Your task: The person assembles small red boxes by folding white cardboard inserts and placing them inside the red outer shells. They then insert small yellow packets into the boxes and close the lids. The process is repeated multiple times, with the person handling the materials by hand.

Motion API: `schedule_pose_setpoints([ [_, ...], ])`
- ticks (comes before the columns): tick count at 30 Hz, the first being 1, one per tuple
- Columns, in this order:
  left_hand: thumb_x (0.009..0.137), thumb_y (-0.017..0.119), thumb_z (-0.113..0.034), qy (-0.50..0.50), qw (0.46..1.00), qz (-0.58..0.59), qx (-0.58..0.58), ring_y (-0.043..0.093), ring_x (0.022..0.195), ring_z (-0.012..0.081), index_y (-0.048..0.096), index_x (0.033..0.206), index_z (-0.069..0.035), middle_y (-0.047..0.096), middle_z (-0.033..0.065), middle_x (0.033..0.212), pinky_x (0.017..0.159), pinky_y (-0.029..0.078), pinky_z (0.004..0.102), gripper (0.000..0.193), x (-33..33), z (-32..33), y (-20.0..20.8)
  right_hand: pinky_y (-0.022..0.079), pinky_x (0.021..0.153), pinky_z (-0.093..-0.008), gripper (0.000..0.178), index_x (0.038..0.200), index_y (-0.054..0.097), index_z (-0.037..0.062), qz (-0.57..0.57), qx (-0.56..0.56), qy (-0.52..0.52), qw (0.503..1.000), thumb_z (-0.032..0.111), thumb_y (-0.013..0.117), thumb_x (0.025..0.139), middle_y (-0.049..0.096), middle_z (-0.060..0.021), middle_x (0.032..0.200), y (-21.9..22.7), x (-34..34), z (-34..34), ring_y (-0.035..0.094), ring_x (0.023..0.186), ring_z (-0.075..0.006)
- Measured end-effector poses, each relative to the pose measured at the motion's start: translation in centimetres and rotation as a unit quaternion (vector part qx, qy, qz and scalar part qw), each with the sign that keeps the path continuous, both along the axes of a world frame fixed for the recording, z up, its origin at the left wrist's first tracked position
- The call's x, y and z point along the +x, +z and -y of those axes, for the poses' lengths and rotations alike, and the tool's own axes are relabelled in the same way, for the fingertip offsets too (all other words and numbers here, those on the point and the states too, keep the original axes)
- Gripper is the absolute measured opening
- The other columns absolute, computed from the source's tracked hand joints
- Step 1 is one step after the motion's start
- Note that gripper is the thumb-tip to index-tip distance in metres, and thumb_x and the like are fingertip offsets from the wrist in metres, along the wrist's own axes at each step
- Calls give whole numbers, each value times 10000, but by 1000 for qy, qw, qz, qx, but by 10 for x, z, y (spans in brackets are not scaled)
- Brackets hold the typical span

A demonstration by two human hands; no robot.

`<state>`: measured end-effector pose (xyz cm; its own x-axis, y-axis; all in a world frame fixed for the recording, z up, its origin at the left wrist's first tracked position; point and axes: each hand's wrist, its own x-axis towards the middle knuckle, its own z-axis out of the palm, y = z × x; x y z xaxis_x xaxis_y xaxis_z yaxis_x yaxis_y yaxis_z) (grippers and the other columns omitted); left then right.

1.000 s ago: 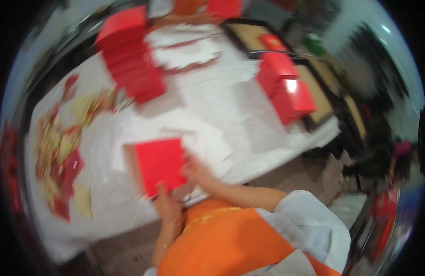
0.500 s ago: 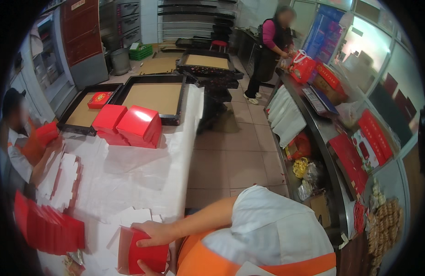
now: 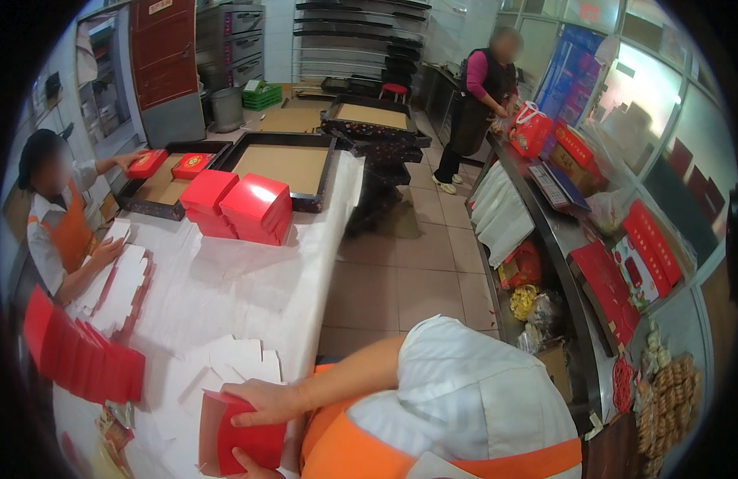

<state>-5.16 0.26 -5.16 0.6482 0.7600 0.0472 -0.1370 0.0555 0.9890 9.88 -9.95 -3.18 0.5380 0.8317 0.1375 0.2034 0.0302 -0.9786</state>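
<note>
- Where the white-covered long table (image 3: pixel 225 295) meets its near right edge, a glossy red folded cardboard box (image 3: pixel 245 435) stands on the cloth, close to the person's orange apron.
- Right hand (image 3: pixel 265 401): laid flat over the box's top edge, fingers spread and curled lightly down its face, pressing rather than clenching.
- Left hand (image 3: pixel 253 463): only a few fingertips show beneath the box at the lower frame edge (the palm is cut off); they touch the box's underside, but how far the hand is closed cannot be told.
- Flat white card blanks (image 3: pixel 233 359) lie just behind the box, overlapping one another.
- Row of upright red box sleeves (image 3: pixel 81 359) stands near the table's left edge, well apart from the box.
- Open room: bare cloth between the blanks and the stacked red closed boxes (image 3: pixel 241 207); tiled aisle (image 3: pixel 401 263) runs free along the table's right edge.
- A co-worker's hand (image 3: pixel 105 251) rests on white blanks at far left.
</note>
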Motion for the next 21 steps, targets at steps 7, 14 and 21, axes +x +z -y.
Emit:
schedule_pose_setpoints([
  [7,953,682,-216,46,999,7,1,572,1179,360,428,1402,76,544,234,1370,985,520,446,593,-24,1,-5,515,875,-387,445,1242,491,16,18,-20,52,998,335,609,956,675,-197,1116,4,-14,-8,648,1024,-337],
  [14,993,617,-179,230,953,-6,-197,610,1088,252,457,1364,2,590,150,1285,886,547,417,442,-102,-5,-26,456,1028,-360,422,1436,491,68,-53,20,235,970,149,453,1023,656,-98,1195,-29,-2,-85,587,1138,-189],
  [21,939,689,-102,452,890,18,-53,598,1057,175,553,1241,56,637,98,1179,937,486,348,367,-184,52,-40,485,953,-428,388,1233,612,55,307,141,405,850,75,684,852,647,-153,1185,-16,-93,-200,608,1109,-354],
])
